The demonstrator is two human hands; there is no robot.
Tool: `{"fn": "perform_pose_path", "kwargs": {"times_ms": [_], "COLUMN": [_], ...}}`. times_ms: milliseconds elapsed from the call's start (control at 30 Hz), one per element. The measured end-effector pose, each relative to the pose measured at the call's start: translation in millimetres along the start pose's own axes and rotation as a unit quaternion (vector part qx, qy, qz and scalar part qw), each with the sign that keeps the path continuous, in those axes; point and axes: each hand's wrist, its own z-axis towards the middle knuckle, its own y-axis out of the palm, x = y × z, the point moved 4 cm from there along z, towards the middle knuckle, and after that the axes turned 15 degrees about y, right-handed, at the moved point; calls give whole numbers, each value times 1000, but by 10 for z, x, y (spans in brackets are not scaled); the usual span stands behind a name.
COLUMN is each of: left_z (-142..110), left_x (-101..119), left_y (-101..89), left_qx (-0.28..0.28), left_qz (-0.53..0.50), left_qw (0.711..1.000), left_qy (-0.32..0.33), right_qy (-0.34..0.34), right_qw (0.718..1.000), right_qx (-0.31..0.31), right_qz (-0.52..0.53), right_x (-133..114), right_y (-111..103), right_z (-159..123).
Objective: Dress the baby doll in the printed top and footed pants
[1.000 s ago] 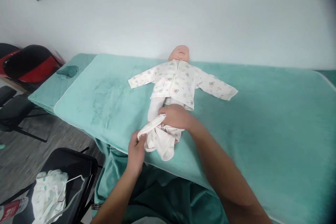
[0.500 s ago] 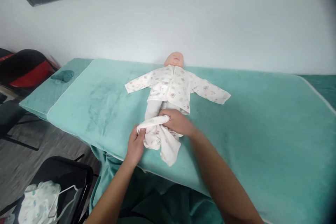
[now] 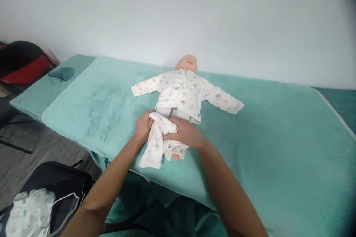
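Observation:
A baby doll (image 3: pixel 187 63) lies on its back on a green padded bed (image 3: pixel 267 137), head toward the wall. It wears a white printed long-sleeved top (image 3: pixel 178 90) with both sleeves spread outward. White printed baby trousers (image 3: pixel 155 144) are bunched around its lower legs, and a bare foot (image 3: pixel 175 156) pokes out at one leg end. My left hand (image 3: pixel 144 126) is closed on the waistband's left side. On the right side, my right hand (image 3: pixel 185 132) grips the waistband, its thumb lying across the cloth. Pale grey legs show between top and trousers.
A black chair (image 3: pixel 63 177) at lower left bears a folded white printed cloth (image 3: pixel 30 211) and a white hanger (image 3: pixel 65 197). A red-and-black chair (image 3: pixel 27 68) stands beyond the bed's left end. The wall (image 3: pixel 236 18) runs along the bed's far side.
My left hand has moved up along the doll's leg, drawing the trousers higher on that side. The loose trouser leg has swung left, and a foot now shows at the other one.

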Motion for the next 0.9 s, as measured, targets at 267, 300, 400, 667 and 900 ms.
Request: {"fn": "perform_pose_path", "kwargs": {"times_ms": [267,300,400,667,900], "left_z": [-203,-287,-534,-700,-660], "left_x": [10,3,-6,47,53], "left_y": [57,40,-20,-163,-83], "left_qx": [27,19,-34,-154,-123], "left_qz": [-167,-216,-392,-485,-391], "left_qw": [980,967,897,839,897], "left_qy": [-107,-132,-202,-195,-167], "right_qy": [-17,-25,-53,-46,-36], "right_qw": [1000,1000,998,996,995], "right_qx": [-12,-9,-9,23,69], "right_qz": [-13,-11,10,78,57], "right_x": [-52,-56,-54,67,54], "right_y": [-25,-22,-8,-17,-12], "right_z": [-67,-74,-80,-20,-16]}}
